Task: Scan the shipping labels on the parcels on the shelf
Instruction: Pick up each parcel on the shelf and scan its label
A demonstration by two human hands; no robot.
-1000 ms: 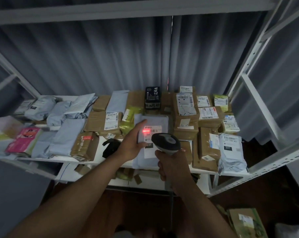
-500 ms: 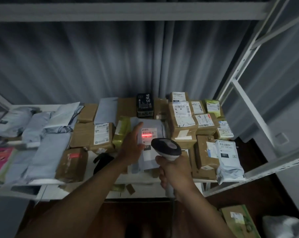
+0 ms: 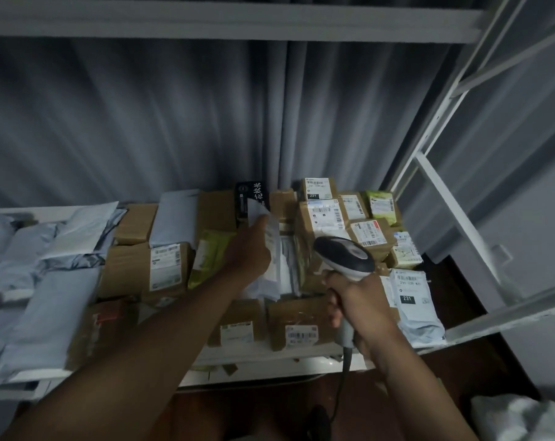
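Note:
My left hand (image 3: 249, 253) grips a pale grey mailer bag (image 3: 271, 268) in the middle of the shelf and holds it tipped up on edge, its label turned away to the right. My right hand (image 3: 357, 305) grips the handle of a grey and white barcode scanner (image 3: 344, 257), whose head sits just right of the lifted mailer. No red scan line shows. Two brown boxes with labels (image 3: 296, 323) lie at the shelf's front edge, below the mailer. Labelled cardboard boxes (image 3: 325, 214) are stacked at the right.
Grey mailer bags (image 3: 46, 313) cover the left of the white shelf (image 3: 269, 354). A black box (image 3: 252, 198) stands at the back by the grey curtain. A white mailer marked 231 (image 3: 411, 297) lies at the right edge, beside the white rack upright (image 3: 454, 214).
My left hand has lifted the grey mailer from lying flat to standing on edge, uncovering boxes beneath. The red scan line on its label is gone. The camera moved closer.

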